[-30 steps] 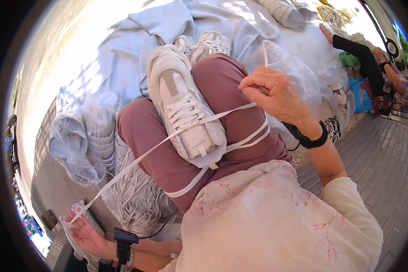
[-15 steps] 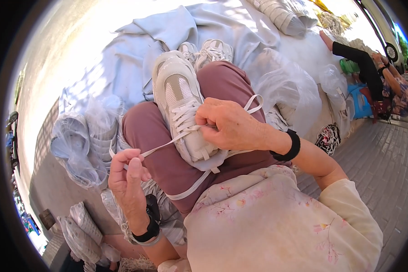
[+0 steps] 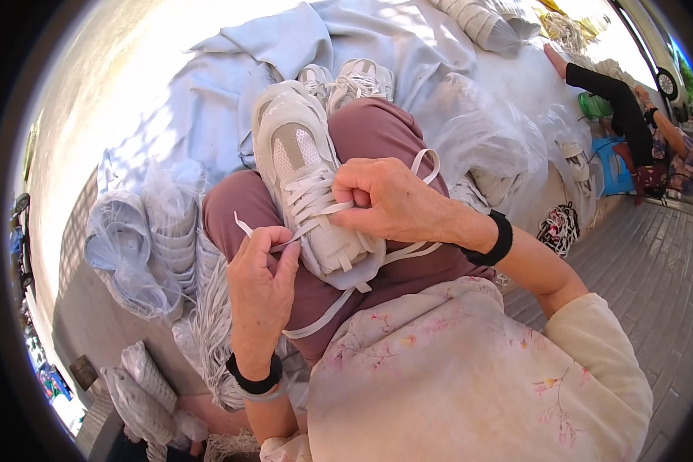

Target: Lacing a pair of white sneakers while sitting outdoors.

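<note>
A white sneaker [image 3: 300,165] lies across my lap on mauve trousers [image 3: 377,135], toe pointing away. A flat white lace [image 3: 316,196] runs through its eyelets. My right hand [image 3: 389,202] rests on the shoe's tongue area and pinches the lace there. My left hand [image 3: 260,277] sits just left of the shoe and grips the lace's free end between thumb and fingers. Both wrists wear black bands.
Clear bags of white sneakers [image 3: 142,239] and a bundle of loose white laces [image 3: 208,331] lie at my left. A pale blue sheet [image 3: 231,85] covers the ground ahead, with more white shoes [image 3: 354,77] on it. Another person [image 3: 654,138] sits at the far right on the paving.
My left hand has come up from far down at the left to the shoe, taking in the lace's slack. My right hand has come down from above onto the shoe's lacing.
</note>
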### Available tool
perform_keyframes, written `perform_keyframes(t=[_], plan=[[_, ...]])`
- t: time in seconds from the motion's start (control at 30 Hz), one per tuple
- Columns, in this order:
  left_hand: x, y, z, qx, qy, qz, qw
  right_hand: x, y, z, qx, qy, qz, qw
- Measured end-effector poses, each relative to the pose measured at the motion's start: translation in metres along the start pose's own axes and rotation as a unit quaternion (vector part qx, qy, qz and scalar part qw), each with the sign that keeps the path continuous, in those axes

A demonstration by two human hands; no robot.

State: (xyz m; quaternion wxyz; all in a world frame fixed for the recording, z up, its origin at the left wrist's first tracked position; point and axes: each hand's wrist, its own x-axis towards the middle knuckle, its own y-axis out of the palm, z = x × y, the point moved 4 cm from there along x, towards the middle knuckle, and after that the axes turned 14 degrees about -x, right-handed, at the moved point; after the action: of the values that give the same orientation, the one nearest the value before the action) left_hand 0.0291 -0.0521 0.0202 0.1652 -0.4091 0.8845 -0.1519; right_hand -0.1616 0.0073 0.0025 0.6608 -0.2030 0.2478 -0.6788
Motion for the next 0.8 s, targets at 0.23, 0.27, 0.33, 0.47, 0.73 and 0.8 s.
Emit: perform_keyframes(t=[0.23, 0.27, 0.33, 0.47, 0.73, 0.8], plan=[[0.002, 0.002, -0.002, -0.002, -0.008, 0.001, 1.000, -0.012, 0.003, 0.009, -0.101, -0.058, -0.139, 0.983], [0.001, 0.002, -0.002, -0.002, -0.007, 0.001, 1.000, -0.015, 0.006, 0.015, -0.139, -0.052, -0.125, 0.981], [0.000, 0.002, -0.002, -0.004, -0.016, -0.002, 1.000, -0.017, 0.009, 0.018, -0.177, -0.047, -0.112, 0.977], [-0.002, 0.002, -0.003, -0.003, 0.003, -0.003, 1.000, -0.018, 0.008, 0.011, -0.147, -0.053, -0.155, 0.975], [-0.004, 0.002, 0.001, 0.004, 0.043, 0.001, 0.999, -0.006, 0.008, -0.016, 0.427, 0.247, 0.216, 0.842], [-0.010, -0.006, -0.008, 0.051, 0.068, -0.002, 0.996, -0.004, 0.006, -0.014, 0.366, 0.258, 0.202, 0.871]])
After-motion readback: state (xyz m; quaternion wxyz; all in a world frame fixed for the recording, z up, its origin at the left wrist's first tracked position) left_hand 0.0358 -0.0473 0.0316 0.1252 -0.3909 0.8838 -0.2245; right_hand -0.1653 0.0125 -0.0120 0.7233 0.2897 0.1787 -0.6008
